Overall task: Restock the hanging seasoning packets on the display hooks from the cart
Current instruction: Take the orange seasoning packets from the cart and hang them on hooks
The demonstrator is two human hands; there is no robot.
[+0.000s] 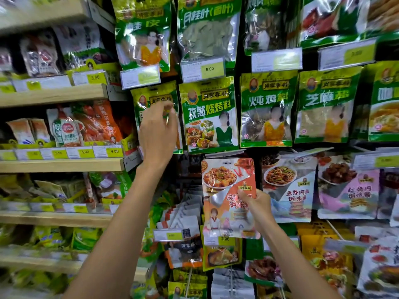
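Wooden shelves [54, 94], left, stacked tiers; yellow price labels [85, 152] along edges. Dark back panel [183, 169], right.

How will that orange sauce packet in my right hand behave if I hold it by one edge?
The orange sauce packet probably flops: its film looks creased and slightly bowed above the right hand pinching its edge. It is likely light, since a fingertip pinch steadies it. The glossy surface may be slippery.

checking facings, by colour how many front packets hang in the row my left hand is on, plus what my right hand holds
green front packets, left hand row: 5
orange packet in right hand: 1
total: 6
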